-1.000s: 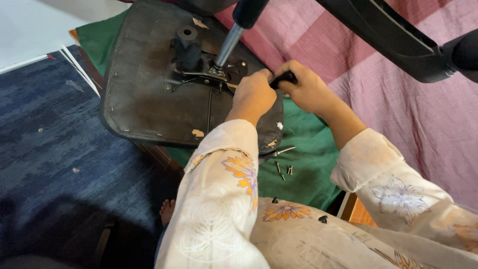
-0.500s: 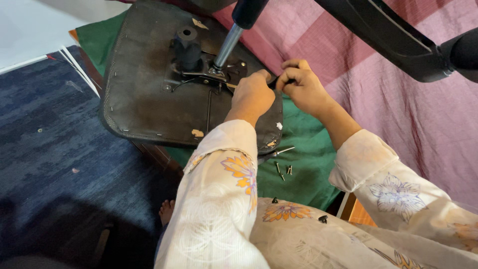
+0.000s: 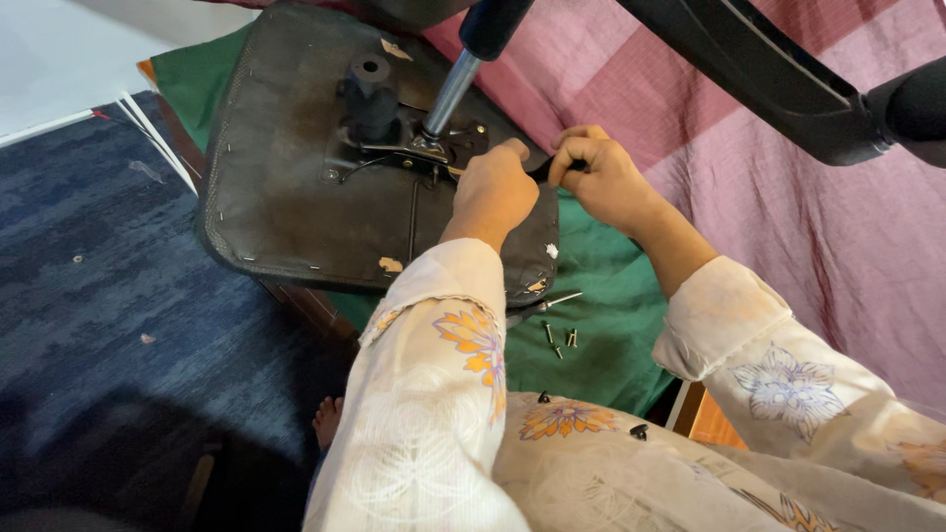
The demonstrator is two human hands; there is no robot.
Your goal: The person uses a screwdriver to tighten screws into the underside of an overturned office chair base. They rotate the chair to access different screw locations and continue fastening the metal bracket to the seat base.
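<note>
Chair seat [image 3: 296, 187]: upturned, underside facing cam. Dark, worn bottom panel w/ staples along the edge and a few torn pale patches. Black metal mechanism plate [image 3: 404, 148] sits at centre, carrying a short black cylinder socket and a chrome gas-lift rod [image 3: 448, 94] rising to a black sleeve. Seat lies just left of and under both sets of fingers, on a green cloth [image 3: 611, 315].

Surroundings: pink cloth [image 3: 788, 227] lies right of the fingers, beyond the green. Black chair base leg [image 3: 759, 74] crosses overhead, upper right, above the right-hand fingers; it does not block the work area. Loose screws [image 3: 557, 338] lie on the green cloth below the fingers, near the seat's lower corner. Blue carpet [image 3: 99, 296] is far left. A bare foot shows at the seat's lower edge.

Left hand [image 3: 493, 192]: knuckles up, fingers curled and pressed against the mechanism plate's right edge; what they grip is hidden. Right hand [image 3: 601, 172]: fingers closed around a black tool handle [image 3: 544, 167], held horizontal between both hands, tip toward the plate. Forearms in floral pale sleeves, converging from lower frame.
</note>
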